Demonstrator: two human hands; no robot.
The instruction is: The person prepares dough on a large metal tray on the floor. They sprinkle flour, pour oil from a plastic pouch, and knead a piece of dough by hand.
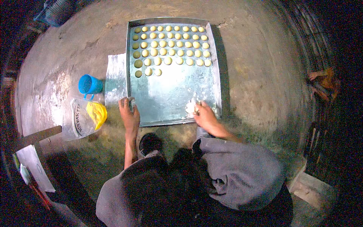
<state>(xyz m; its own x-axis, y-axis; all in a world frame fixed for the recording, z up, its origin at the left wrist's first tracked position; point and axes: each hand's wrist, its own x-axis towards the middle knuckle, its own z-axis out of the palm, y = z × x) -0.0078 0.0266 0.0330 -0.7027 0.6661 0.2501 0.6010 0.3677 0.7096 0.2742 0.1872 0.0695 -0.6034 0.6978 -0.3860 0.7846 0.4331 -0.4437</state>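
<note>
A shallow metal tray on the floor holds rows of small round pale-yellow dough balls; the front-most row is short and sits at the left. My left hand is closed over the tray's left wall near its front corner. Something small and greyish shows by its fingertips, too unclear to name. Close to the tray's front right corner, my right hand is closed on a white crumpled wad against the tray bottom. Whether that wad is cloth, paper or plastic is unclear.
A blue plastic mug stands left of the tray, beside a flat metal sheet. Nearer lies a clear plastic bag with something yellow in it. My feet and bent knees are at the tray's front edge.
</note>
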